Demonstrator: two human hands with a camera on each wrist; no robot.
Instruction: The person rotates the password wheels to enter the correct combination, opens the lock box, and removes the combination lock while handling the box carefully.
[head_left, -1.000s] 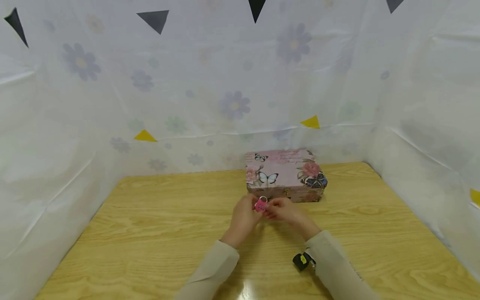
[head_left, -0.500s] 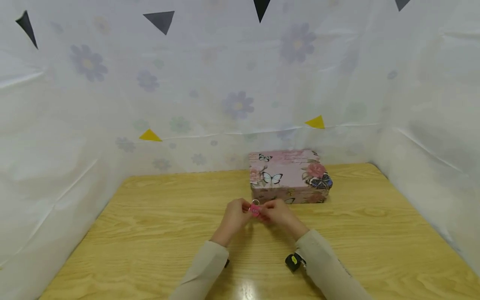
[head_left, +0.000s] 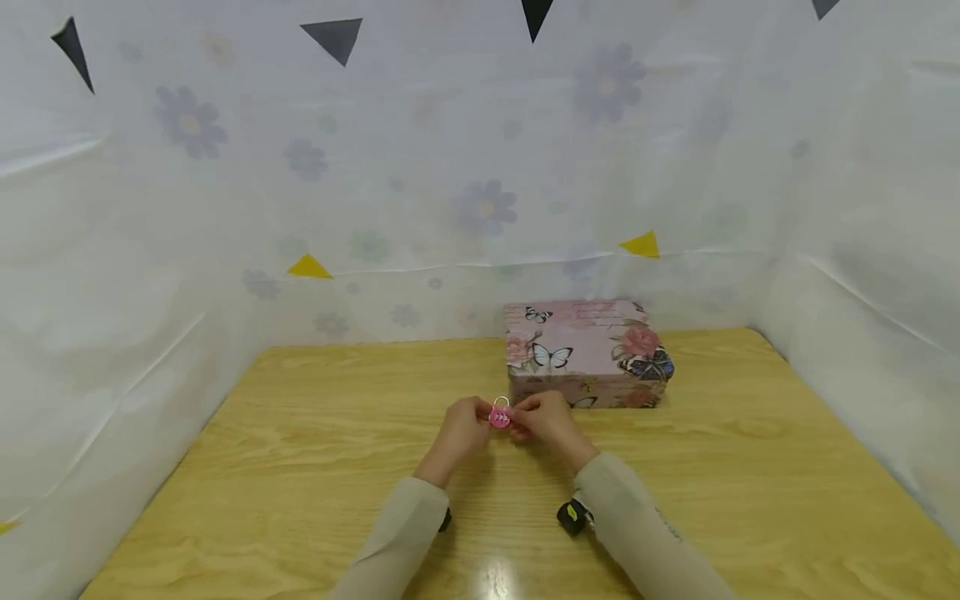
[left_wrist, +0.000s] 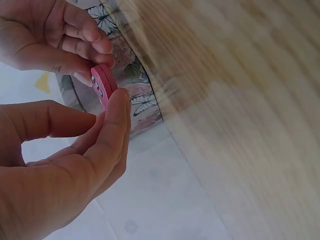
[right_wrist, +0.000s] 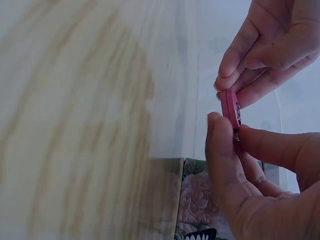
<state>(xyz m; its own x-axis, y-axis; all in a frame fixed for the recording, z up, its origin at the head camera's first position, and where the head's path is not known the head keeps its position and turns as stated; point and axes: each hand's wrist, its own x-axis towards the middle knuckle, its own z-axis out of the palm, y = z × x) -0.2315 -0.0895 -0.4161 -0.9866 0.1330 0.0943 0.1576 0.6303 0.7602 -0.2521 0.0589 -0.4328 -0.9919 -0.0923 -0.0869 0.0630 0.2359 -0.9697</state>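
Observation:
A small pink combination padlock (head_left: 500,417) is held up between both hands, in front of the flowered box. Its silver shackle points up and its number dials face me. My right hand (head_left: 551,425) pinches the padlock's right side between thumb and fingers. From the left, my left hand (head_left: 461,432) holds it at the fingertips; the left wrist view shows that thumb apart from the padlock (left_wrist: 103,84). Seen edge-on in the right wrist view, the padlock (right_wrist: 231,109) lies between the two hands' fingers.
A pink box (head_left: 585,342) with butterflies and roses, its lid down, stands at the table's back, right of centre. White floral sheets (head_left: 420,167) surround the wooden table (head_left: 337,433). A black item with a yellow mark (head_left: 573,517) is beside the right sleeve.
Both hands have moved left with the padlock, away from the box's front. The padlock has turned so its dials face me more squarely. The head view has shifted slightly.

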